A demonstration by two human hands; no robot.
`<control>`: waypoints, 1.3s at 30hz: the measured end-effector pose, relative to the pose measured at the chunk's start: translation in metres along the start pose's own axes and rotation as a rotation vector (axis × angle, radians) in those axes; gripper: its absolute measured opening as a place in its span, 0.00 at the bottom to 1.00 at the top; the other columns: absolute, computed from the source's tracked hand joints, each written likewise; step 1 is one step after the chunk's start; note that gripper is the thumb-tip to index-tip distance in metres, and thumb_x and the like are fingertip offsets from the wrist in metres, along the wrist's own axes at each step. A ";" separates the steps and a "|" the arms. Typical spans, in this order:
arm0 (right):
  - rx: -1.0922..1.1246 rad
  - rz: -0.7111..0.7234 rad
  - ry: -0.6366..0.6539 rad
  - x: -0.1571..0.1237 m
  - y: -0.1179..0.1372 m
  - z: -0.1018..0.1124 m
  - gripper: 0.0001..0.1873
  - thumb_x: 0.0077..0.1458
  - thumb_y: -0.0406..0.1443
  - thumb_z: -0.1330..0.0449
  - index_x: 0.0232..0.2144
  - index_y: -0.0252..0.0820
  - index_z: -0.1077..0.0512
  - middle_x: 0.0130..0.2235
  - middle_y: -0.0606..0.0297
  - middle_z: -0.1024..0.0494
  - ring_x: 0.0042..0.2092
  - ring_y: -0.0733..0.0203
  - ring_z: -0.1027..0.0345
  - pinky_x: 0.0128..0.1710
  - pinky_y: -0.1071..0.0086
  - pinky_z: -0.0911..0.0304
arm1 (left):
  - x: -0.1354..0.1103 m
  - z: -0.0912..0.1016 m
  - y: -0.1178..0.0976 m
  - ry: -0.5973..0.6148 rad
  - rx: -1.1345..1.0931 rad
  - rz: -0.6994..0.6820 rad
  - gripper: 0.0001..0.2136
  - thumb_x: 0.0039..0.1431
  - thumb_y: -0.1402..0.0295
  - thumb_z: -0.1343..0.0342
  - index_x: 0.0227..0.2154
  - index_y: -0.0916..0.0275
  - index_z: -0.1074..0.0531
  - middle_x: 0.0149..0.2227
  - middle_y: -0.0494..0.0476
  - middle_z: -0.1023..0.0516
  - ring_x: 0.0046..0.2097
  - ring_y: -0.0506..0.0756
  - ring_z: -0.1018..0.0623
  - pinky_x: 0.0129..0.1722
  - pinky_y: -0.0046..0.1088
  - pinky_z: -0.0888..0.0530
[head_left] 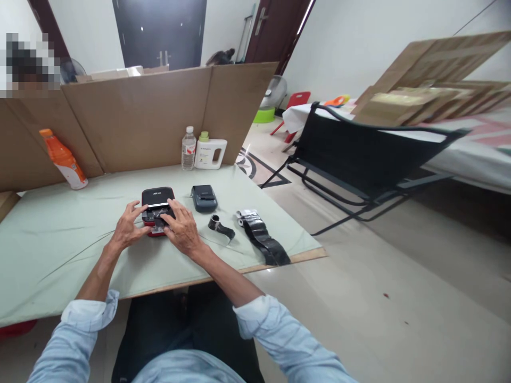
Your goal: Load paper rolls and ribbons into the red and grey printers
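A small black-and-red label printer (158,196) lies on the table with its lid raised, a dark compartment showing inside. My left hand (128,225) grips its left side, fingers at the lid's hinge end and thumb near the front edge. My right hand (181,226) holds the right side, with fingertips at the lid and over the compartment. Something clear and shiny shows between the hands; what it is I cannot make out. A second dark grey printer (204,198) sits to the right. Near it lie a small black label roll (221,229) and a longer black label strip (265,238).
A cardboard screen (151,114) stands along the table's far edge. Before it are an orange bottle (66,159), a water bottle (189,149) and a white jug (211,153). A black folding chair (359,154) stands right, by cardboard boxes (395,106). Another person is behind the screen.
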State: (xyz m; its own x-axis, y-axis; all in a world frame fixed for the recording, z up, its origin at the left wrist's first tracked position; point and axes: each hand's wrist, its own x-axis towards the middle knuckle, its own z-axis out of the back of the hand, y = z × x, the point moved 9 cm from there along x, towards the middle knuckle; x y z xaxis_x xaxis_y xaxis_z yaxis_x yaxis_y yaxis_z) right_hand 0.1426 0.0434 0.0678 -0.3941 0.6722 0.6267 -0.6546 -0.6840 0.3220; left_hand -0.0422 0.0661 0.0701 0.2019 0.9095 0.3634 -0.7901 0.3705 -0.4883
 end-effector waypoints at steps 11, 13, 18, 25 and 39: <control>0.008 -0.092 0.034 -0.001 -0.010 -0.005 0.27 0.63 0.33 0.38 0.64 0.34 0.30 0.70 0.40 0.33 0.67 0.39 0.36 0.67 0.47 0.40 | -0.001 -0.005 -0.009 -0.042 0.065 0.006 0.34 0.48 0.63 0.28 0.60 0.57 0.25 0.70 0.66 0.34 0.68 0.67 0.28 0.63 0.46 0.24; 0.009 -0.089 0.032 0.001 -0.010 -0.004 0.29 0.65 0.36 0.37 0.65 0.31 0.31 0.69 0.37 0.33 0.66 0.37 0.35 0.68 0.46 0.40 | -0.001 -0.006 -0.009 -0.038 0.073 0.011 0.33 0.49 0.63 0.28 0.61 0.57 0.26 0.70 0.66 0.34 0.68 0.67 0.28 0.63 0.46 0.24; 0.016 -0.066 0.041 0.007 -0.008 -0.002 0.32 0.64 0.38 0.36 0.67 0.35 0.33 0.67 0.40 0.29 0.64 0.36 0.32 0.67 0.44 0.38 | 0.000 -0.004 -0.012 0.006 0.114 0.019 0.31 0.51 0.59 0.29 0.60 0.56 0.25 0.69 0.65 0.33 0.66 0.67 0.26 0.62 0.45 0.23; 0.147 -0.182 -0.057 0.002 -0.029 -0.002 0.43 0.59 0.42 0.32 0.71 0.35 0.40 0.73 0.37 0.40 0.72 0.35 0.42 0.69 0.42 0.42 | -0.007 -0.012 -0.005 0.066 0.068 0.047 0.45 0.51 0.56 0.27 0.71 0.55 0.38 0.72 0.68 0.35 0.72 0.70 0.32 0.68 0.50 0.29; 0.557 -0.413 0.112 -0.004 -0.025 -0.025 0.36 0.59 0.41 0.33 0.66 0.44 0.37 0.58 0.54 0.20 0.56 0.45 0.24 0.55 0.54 0.28 | -0.021 -0.011 0.003 0.035 -0.118 0.106 0.46 0.57 0.61 0.33 0.75 0.62 0.47 0.74 0.72 0.38 0.73 0.69 0.34 0.72 0.50 0.35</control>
State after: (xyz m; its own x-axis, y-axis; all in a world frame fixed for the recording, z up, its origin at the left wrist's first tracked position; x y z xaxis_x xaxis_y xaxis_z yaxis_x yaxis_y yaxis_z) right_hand 0.1442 0.0648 0.0397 -0.2675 0.9131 0.3076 -0.3491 -0.3894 0.8523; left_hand -0.0423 0.0503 0.0523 0.1431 0.9500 0.2777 -0.7348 0.2899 -0.6132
